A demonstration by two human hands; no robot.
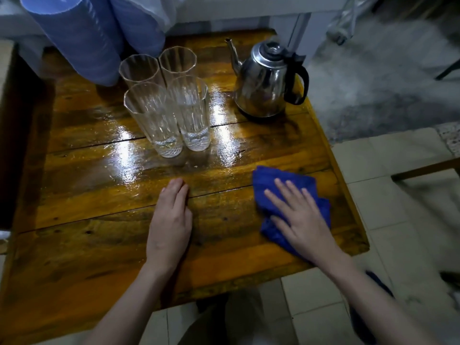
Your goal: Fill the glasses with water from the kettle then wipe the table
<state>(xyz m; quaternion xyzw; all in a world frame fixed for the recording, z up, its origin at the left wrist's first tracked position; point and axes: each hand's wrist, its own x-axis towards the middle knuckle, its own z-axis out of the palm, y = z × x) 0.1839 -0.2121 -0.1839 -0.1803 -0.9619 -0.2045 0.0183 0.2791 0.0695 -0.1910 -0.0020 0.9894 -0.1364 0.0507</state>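
Several tall ribbed glasses (164, 100) stand clustered at the back middle of the glossy wooden table (82, 220); the front two hold clear water. A steel kettle (263, 78) with a black handle sits to their right, spout pointing left. My right hand (298, 217) lies flat with fingers spread on a blue cloth (281, 178) near the table's right edge. My left hand (171, 220) rests palm down on the bare wood in front of the glasses, fingers together, holding nothing.
Two blue rolls (82, 38) lean over the table's back left corner, close to the glasses. Pale floor tiles (388, 220) lie to the right and below the table's front edge. A grey cabinet (249, 11) stands behind the table.
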